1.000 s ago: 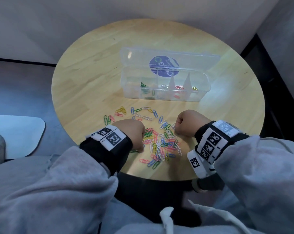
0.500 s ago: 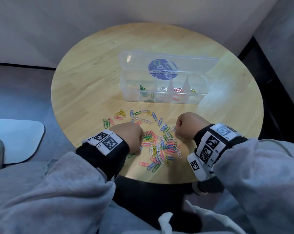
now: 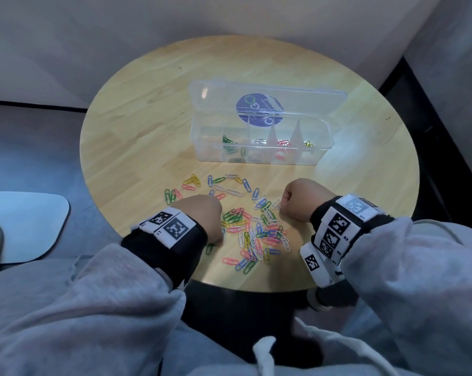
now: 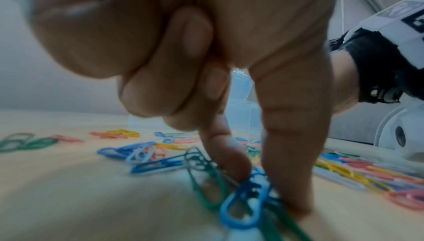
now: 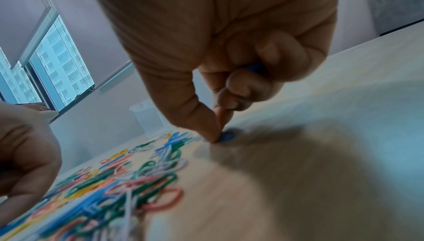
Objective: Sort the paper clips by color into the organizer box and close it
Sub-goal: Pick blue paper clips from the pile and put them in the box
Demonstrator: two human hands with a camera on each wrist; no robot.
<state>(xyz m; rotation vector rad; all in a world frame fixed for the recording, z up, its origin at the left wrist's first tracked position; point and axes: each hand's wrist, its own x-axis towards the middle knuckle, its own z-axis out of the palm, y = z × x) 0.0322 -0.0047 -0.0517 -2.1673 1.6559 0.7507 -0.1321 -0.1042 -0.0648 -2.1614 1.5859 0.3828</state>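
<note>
The left hand works at the near table edge, about 7 o'clock, bare wood lying beyond it toward 10. Its wrist view shows thumb and forefinger pinching a green clip beside a blue one; the head view hides this. The clips lie heaped between the hands, strays toward 12. The box stands open past them, well apart. The right hand pinches a blue clip. Both fists have barely shifted since a second ago.

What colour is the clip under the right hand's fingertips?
Blue; the right hand pinches the clip, clearest in the right wrist view.
</note>
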